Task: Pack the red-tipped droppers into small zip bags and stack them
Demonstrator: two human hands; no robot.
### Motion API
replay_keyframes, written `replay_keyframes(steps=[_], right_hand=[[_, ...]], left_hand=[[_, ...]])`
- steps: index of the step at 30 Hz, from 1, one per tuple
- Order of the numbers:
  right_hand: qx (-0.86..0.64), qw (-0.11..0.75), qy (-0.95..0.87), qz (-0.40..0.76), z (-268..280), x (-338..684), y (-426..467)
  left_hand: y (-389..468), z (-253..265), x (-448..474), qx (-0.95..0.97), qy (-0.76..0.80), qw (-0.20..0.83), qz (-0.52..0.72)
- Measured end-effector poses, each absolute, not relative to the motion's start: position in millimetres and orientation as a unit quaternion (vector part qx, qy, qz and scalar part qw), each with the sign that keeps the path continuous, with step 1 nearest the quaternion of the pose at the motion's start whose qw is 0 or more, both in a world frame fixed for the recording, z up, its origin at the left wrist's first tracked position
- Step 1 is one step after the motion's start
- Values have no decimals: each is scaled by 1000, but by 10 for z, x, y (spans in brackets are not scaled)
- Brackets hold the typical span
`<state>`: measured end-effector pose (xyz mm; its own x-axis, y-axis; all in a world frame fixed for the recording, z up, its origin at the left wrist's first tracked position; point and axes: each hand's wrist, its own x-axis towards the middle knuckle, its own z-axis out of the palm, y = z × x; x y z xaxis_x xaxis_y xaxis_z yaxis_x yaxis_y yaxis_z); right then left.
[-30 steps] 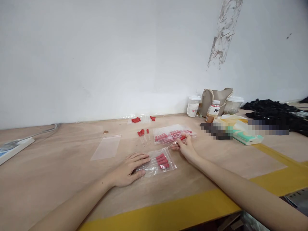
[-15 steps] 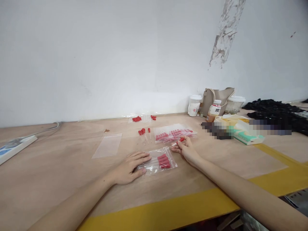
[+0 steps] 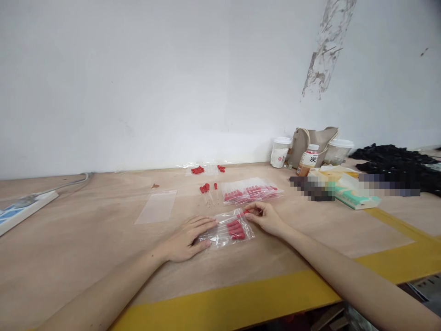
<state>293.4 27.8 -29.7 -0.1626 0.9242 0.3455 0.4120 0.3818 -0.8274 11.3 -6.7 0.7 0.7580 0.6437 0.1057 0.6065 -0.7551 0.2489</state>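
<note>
A clear zip bag (image 3: 220, 239) lies in front of me with several red-bulbed droppers (image 3: 236, 230) in it. My left hand (image 3: 188, 239) rests flat on its left part, fingers stretched out. At the bag's upper right edge, my right hand (image 3: 263, 216) pinches another dropper (image 3: 243, 213) by its red bulb; its stem points left into the bag. Behind the bag, several loose droppers (image 3: 206, 187) lie on the table. A pile of filled bags (image 3: 253, 191) sits just beyond my right hand. To the left lies a flat zip bag (image 3: 156, 207) with nothing in it.
More red bulbs (image 3: 197, 170) on clear plastic lie by the wall. A power strip (image 3: 29, 211) is at the left. On the right stand lidded cups (image 3: 280, 151), a drink bottle (image 3: 308, 161), a grey bag (image 3: 317, 140), a tissue pack (image 3: 354, 197) and black fabric (image 3: 396, 161).
My right hand has moved slightly left, carrying the dropper's stem into the zip bag, so its bulb is now at the edge. My left hand stays on the bag.
</note>
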Motion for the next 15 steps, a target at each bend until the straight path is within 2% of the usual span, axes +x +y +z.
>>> replay_keyframes(steps=[5,8,13,15], right_hand=[[-461,481,-690,283,-392,2819,353],[-446,479,-700,285,-402,2766,346],[-377,437,-726,375,-379,2773,313],[-405,461,-711,344,-371,2806,330]], left_hand=[[-74,12,119,934,329,100,100],[-73,12,120,935,324,100,107],[-72,3,114,933,330,100,109],[-71,-2,109,931,334,100,106]])
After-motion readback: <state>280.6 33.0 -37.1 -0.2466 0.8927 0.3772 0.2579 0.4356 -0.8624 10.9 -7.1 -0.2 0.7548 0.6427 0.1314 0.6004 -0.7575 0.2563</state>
